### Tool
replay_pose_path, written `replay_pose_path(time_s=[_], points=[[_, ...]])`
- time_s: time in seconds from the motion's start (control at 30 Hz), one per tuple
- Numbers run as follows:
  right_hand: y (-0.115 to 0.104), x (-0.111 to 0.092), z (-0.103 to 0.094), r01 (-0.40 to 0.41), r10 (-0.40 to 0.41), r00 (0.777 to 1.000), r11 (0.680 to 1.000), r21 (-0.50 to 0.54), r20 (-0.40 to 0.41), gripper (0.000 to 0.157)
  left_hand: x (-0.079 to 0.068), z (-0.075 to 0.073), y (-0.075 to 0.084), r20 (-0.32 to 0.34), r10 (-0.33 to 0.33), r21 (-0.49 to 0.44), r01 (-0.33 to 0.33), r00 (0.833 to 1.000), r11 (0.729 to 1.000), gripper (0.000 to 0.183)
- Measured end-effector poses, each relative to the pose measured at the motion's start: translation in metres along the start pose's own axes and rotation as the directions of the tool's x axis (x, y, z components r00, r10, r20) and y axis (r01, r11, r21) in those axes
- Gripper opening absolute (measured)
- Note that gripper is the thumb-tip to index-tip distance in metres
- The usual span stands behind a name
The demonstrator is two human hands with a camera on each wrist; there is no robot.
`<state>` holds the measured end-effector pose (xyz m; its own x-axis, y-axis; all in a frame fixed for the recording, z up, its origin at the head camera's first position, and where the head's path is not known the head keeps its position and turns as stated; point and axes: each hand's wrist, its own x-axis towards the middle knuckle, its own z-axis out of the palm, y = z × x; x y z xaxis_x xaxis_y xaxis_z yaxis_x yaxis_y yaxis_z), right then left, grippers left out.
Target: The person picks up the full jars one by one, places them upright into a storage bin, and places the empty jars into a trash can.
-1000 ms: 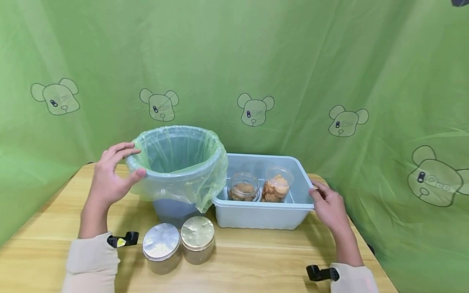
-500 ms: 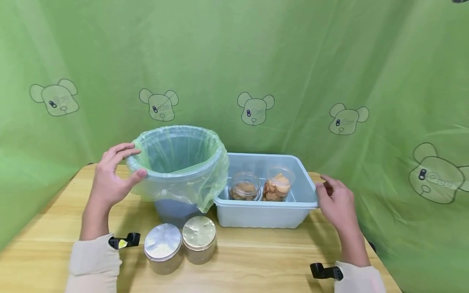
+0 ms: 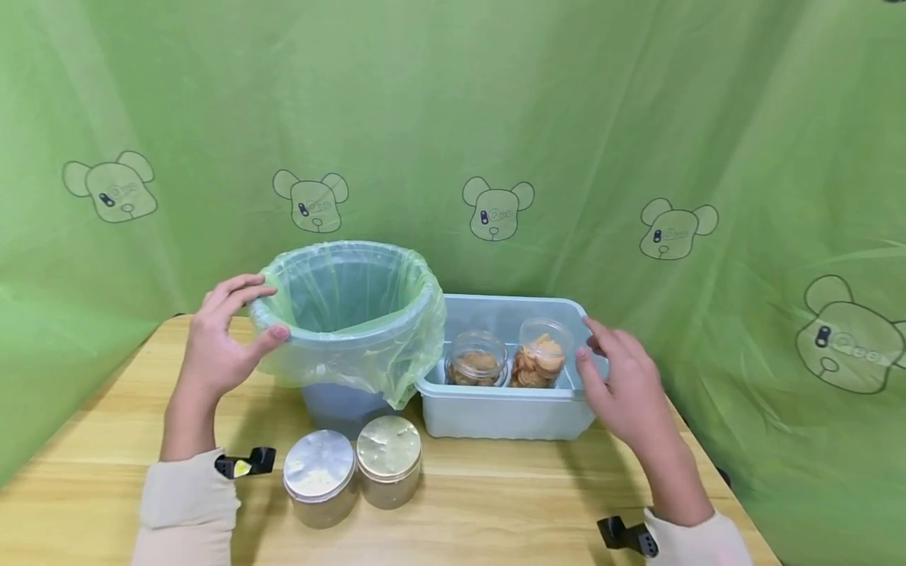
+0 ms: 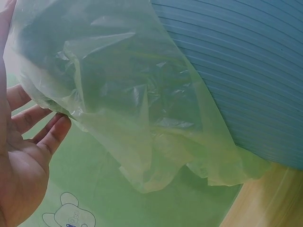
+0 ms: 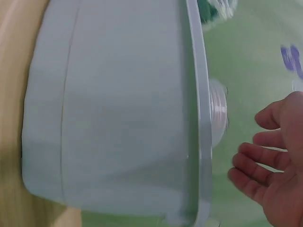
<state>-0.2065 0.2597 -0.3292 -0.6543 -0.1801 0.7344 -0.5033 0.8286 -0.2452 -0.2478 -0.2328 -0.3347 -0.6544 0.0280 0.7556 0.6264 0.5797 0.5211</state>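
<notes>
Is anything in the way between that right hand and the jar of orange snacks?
Nothing visible: only a gap separates the right hand from the top of the jar. The front wall of the blue tub hides just the jar's base, and the right wrist view shows the hand above the tub's rim.

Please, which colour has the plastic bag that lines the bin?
The plastic bag is light green and see-through; the head view shows it best.
</notes>
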Motion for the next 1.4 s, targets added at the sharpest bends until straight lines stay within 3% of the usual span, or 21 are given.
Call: replay_pose_path(time_s=[0.2,0.47,0.57,0.7,1.07,1.17,1.4], points=[[-0.029,0.011,0.010,0.207,-0.207,0.978,0.978,0.023,0.012,0.047,0.001,0.000,0.000,0.006,-0.008,0.005,0.008,1.000,1.000,0.048],[-0.076,0.019,0.031,0.414,-0.412,0.897,0.910,0.019,0.160,0.050,0.000,0.000,0.000,-0.001,-0.001,0.003,0.001,1.000,1.000,0.050],[-0.090,0.020,0.043,0.503,-0.490,0.847,0.865,-0.010,0.207,0.050,0.000,-0.001,-0.001,-0.006,0.006,0.000,-0.006,1.000,1.000,0.050],[-0.107,0.016,0.059,0.620,-0.592,0.757,0.784,-0.020,0.276,0.049,-0.001,-0.001,0.000,-0.005,-0.001,0.000,0.001,1.000,1.000,0.050],[-0.134,-0.004,0.093,0.795,-0.721,0.539,0.606,0.019,0.435,0.051,-0.001,0.000,-0.002,0.009,-0.012,0.008,0.012,1.000,1.000,0.050],[-0.137,-0.008,0.103,0.812,-0.732,0.503,0.583,0.038,0.460,0.052,0.000,0.000,-0.002,0.009,-0.011,0.010,0.011,1.000,1.000,0.050],[-0.139,-0.017,0.124,0.807,-0.721,0.457,0.582,0.097,0.521,0.062,0.000,0.000,-0.003,0.009,-0.005,0.014,0.005,1.000,1.000,0.050]])
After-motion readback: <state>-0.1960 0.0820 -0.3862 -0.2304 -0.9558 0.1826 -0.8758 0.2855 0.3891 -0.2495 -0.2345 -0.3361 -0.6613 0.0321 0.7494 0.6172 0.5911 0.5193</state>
